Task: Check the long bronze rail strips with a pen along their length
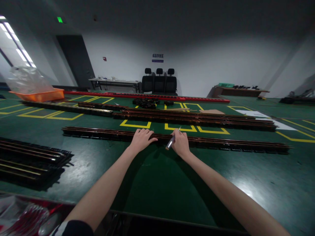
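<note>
A long, dark rail assembly (221, 143) with copper-coloured strips lies crosswise on the green table (157, 193). My left hand (142, 139) grips it near the middle, fingers over the far edge and thumb pointing right along the near side. Just to the right, my right hand (180, 142) is closed around a slim screwdriver-like tool (169, 143) with a shiny pale handle. The tool slants over the rail, its thin tip pointing up and away and its brownish butt toward me. Where the tip ends against the rail is too small to tell.
More rail assemblies (197, 117) lie behind, and others (27, 160) sit at the left. An orange basket (41, 95) holds a clear plastic bag (26, 80). Black parts (145, 103), white paper (283, 124) and a long red strip (197, 99) are farther back.
</note>
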`<action>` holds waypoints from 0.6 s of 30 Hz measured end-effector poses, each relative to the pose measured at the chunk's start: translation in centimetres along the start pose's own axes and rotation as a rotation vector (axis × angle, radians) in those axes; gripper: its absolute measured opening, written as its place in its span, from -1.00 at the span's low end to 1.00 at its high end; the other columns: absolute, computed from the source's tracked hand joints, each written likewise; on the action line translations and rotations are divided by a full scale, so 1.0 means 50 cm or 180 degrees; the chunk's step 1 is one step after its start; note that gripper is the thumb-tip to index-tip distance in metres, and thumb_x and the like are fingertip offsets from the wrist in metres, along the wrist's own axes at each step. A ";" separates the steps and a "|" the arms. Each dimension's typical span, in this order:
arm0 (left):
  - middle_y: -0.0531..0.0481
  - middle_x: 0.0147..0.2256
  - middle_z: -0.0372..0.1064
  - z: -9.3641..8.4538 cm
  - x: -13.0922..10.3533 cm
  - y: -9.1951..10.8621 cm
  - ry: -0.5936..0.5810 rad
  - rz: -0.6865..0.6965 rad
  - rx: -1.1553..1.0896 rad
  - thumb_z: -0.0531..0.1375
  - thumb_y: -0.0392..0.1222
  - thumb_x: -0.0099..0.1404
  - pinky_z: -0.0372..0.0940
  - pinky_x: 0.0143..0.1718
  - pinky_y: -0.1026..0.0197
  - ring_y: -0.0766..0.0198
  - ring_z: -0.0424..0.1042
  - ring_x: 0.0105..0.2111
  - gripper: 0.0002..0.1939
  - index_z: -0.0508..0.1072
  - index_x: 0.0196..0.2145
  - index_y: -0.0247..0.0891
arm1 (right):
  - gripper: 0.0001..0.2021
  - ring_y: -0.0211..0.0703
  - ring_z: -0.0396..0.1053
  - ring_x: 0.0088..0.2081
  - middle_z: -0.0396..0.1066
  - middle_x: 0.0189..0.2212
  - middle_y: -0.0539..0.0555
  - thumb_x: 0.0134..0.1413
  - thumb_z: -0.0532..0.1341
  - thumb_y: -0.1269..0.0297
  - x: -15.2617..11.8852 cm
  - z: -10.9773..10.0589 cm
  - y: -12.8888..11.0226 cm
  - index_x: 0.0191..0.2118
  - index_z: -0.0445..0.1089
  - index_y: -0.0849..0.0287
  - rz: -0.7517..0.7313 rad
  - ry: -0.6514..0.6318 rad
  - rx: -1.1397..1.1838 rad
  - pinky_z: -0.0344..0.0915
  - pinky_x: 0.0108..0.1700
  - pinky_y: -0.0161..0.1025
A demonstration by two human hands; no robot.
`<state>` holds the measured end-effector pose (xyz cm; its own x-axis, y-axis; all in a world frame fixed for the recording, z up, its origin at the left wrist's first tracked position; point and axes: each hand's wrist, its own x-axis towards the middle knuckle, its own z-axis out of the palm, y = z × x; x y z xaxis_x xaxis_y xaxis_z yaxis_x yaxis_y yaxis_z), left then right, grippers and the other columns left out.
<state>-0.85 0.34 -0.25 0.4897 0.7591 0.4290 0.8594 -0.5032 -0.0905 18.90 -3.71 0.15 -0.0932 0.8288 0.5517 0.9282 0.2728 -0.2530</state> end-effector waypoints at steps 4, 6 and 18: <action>-0.13 -0.11 0.44 0.004 0.001 -0.001 0.0021 -0.0026 -0.0013 -0.07 0.20 0.31 0.14 -0.12 0.05 0.06 0.37 -0.12 -0.48 0.42 -0.08 -0.22 | -0.90 -0.06 0.36 -0.31 0.40 -0.41 0.12 -0.06 0.09 0.45 -0.003 -0.002 0.000 -0.33 0.18 0.21 -0.0100 -0.0044 0.0007 0.13 -0.18 -0.17; -0.12 -0.12 0.45 0.005 0.001 -0.001 0.0039 -0.0027 -0.0002 -0.06 0.19 0.31 0.15 -0.13 0.05 0.06 0.37 -0.12 -0.49 0.42 -0.09 -0.22 | -0.91 -0.05 0.35 -0.29 0.40 -0.39 0.13 -0.01 0.11 0.37 -0.003 0.001 0.001 -0.32 0.20 0.22 -0.0249 -0.0056 -0.0085 0.13 -0.17 -0.16; -0.11 -0.10 0.44 0.002 0.002 0.000 0.0008 -0.0033 0.0036 -0.05 0.18 0.31 0.16 -0.13 0.08 0.08 0.37 -0.11 -0.50 0.41 -0.07 -0.22 | -0.84 -0.04 0.33 -0.31 0.40 -0.38 0.16 0.12 0.10 0.23 -0.002 0.010 -0.006 -0.30 0.24 0.25 -0.0332 -0.0228 -0.0459 0.14 -0.17 -0.13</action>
<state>-0.81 0.44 -0.30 0.4804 0.7631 0.4323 0.8660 -0.4907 -0.0961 18.44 -3.64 -0.23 -0.2121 0.8337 0.5098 0.9537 0.2904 -0.0780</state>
